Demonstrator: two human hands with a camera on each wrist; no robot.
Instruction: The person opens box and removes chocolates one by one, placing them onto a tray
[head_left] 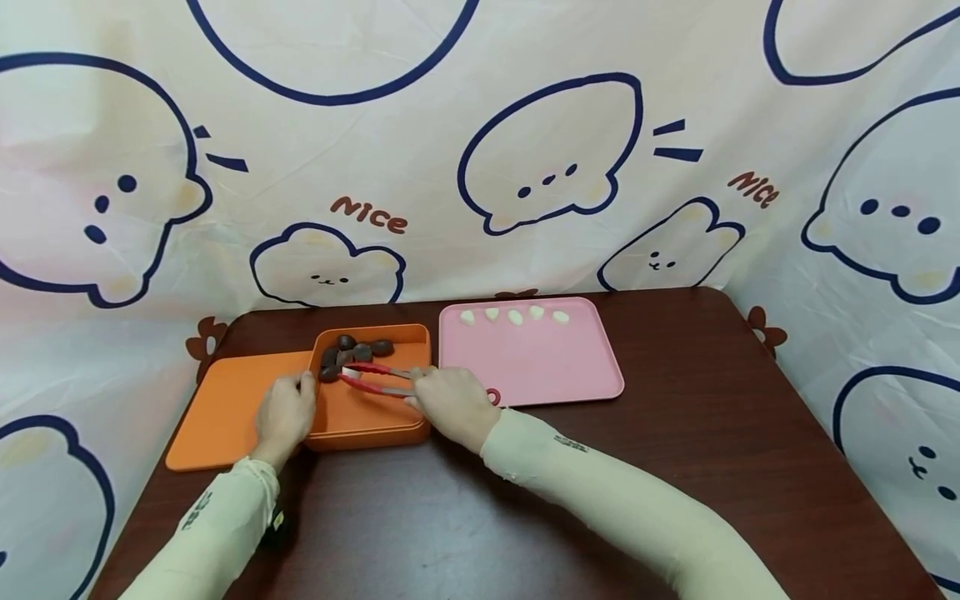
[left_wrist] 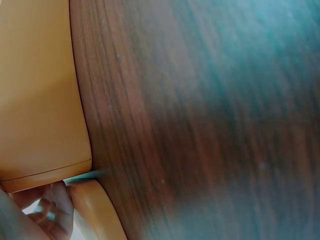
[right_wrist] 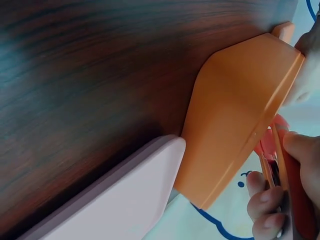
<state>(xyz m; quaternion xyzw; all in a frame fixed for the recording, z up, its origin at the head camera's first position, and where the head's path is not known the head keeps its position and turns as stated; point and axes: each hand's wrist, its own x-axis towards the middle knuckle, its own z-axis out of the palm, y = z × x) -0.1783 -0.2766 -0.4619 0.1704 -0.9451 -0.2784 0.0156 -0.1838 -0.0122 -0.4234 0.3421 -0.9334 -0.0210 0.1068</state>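
My right hand [head_left: 455,406] grips red-tipped tongs [head_left: 375,389] that reach into an orange box [head_left: 382,408]. Between the tongs' tips is a small white piece [head_left: 351,372], beside several dark brown lumps [head_left: 362,352] at the box's far left. My left hand [head_left: 287,411] holds the box's left wall, its fingers [left_wrist: 62,210] largely hidden behind the box in the left wrist view. In the right wrist view, the fingers [right_wrist: 265,202] and thumb close around the tongs' handles.
An orange lid [head_left: 232,408] lies flat left of the box. Right of the box is a pink tray [head_left: 532,367], with several white pieces [head_left: 515,317] in a row along its far side. Everything stands on a dark wooden table [head_left: 675,417] before a printed cloth.
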